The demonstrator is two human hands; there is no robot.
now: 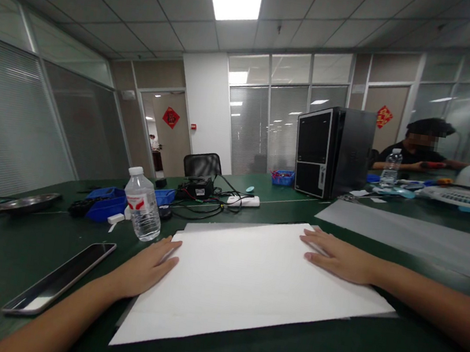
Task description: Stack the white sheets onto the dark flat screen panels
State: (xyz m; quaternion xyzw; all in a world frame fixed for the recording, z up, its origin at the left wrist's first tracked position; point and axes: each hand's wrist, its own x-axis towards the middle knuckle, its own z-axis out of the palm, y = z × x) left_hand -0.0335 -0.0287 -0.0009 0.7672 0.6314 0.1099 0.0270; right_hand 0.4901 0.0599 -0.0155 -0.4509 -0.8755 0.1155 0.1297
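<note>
A large white sheet of paper lies on the green table in front of me. Greyish edges of another sheet show from under it at the back and along the sides. My left hand rests on the paper's left edge, thumb and fingers apart, some fingertips hidden. Across from it, my right hand lies flat over the right edge with its fingers spread. Neither hand grasps anything. Just behind my left hand stands a clear water bottle with a white cap. A smartphone lies left of my left forearm.
Farther back are blue trays, cables, a black power adapter and a white power strip. A black computer tower stands behind the paper. At right lies a translucent sheet; beyond it sit a fan grille and another person.
</note>
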